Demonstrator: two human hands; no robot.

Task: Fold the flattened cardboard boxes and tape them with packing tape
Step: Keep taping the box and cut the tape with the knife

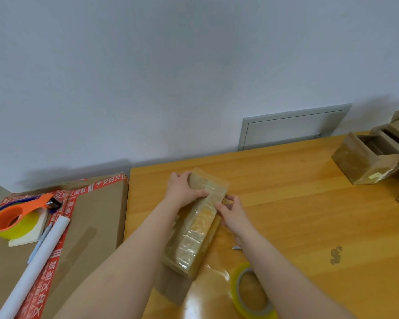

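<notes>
A long narrow cardboard box (194, 231), folded up and covered with shiny clear tape, lies on the wooden table (309, 215). My left hand (182, 189) rests on the box's far left end, fingers wrapped over its edge and thumb pressing the top. My right hand (230, 210) touches the box's right side near the far end with curled fingers. A roll of clear packing tape with a yellow core (251, 293) lies on the table just right of the box's near end.
Left of the table is a big carton (90, 226) sealed with red printed tape, bearing an orange tape dispenser (16, 217), a white rolled tube (37, 265) and a pen. Several folded boxes (373, 155) stand at the table's far right. A wall rises behind.
</notes>
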